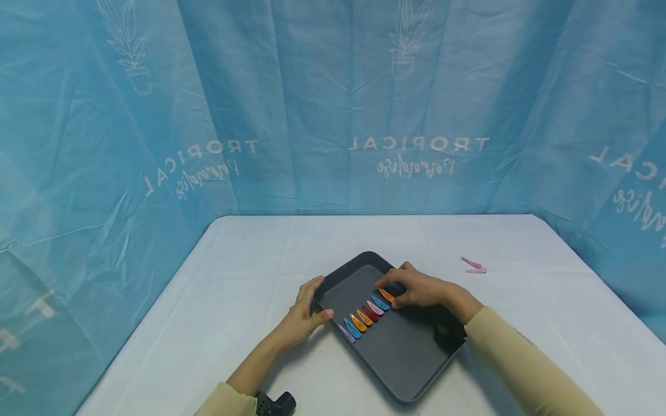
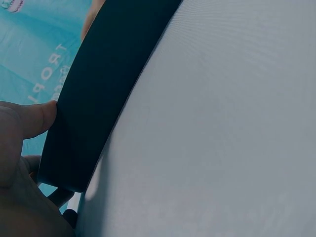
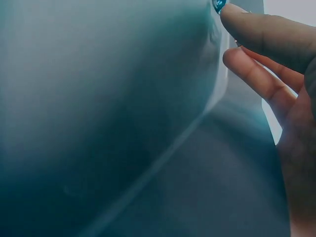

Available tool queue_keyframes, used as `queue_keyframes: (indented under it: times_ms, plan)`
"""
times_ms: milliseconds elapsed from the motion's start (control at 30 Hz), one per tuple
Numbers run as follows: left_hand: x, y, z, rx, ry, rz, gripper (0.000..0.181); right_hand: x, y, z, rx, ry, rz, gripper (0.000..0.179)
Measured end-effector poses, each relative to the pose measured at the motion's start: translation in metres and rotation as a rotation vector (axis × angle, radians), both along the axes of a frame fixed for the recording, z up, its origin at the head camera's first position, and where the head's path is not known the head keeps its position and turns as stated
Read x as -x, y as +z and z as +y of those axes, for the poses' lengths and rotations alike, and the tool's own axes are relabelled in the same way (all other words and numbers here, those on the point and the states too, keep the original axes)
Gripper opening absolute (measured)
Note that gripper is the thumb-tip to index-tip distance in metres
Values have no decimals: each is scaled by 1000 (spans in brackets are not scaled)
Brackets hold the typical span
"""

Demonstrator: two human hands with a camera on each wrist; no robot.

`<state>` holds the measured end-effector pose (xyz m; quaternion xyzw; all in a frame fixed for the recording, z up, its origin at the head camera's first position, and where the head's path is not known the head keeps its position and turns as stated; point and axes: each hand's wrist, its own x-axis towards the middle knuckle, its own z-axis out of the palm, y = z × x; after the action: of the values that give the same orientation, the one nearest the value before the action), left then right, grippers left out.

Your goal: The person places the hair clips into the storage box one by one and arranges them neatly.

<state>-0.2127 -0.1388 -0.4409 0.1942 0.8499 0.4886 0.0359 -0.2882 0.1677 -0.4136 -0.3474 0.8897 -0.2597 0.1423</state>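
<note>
A dark grey baking tray [image 1: 402, 353] lies at an angle on the white table. A slanting row of snap hair clips runs across it: a purple clip [image 1: 346, 333] at the near left end, then several in blue, orange, red and pink. At the row's far end my right hand [image 1: 418, 287] pinches an orange hair clip [image 1: 386, 294] between thumb and fingers, beside a blue hair clip [image 1: 380, 303]. My left hand [image 1: 298, 323] grips the tray's left corner, thumb at the rim. In the left wrist view that thumb [image 2: 42, 118] touches the tray's dark side wall [image 2: 98, 98].
Two more hair clips, a darker pink clip [image 1: 471, 262] and a light pink clip [image 1: 476, 270], lie on the white tablecloth [image 1: 250, 260] right of the tray. A blue printed curtain [image 1: 312, 104] hangs behind and beside the table. Near my left wrist shows a black device [image 1: 277, 404].
</note>
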Motion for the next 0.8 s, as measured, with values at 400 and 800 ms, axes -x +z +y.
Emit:
queue_keyframes:
  times_ms: [400, 800]
  plan:
    - [-1, -1, 0, 7, 9, 13, 77, -1, -3, -3, -56, 26, 73, 46]
    - [-1, -1, 2, 1, 25, 28, 76, -2, -1, -4, -112, 32, 81, 46]
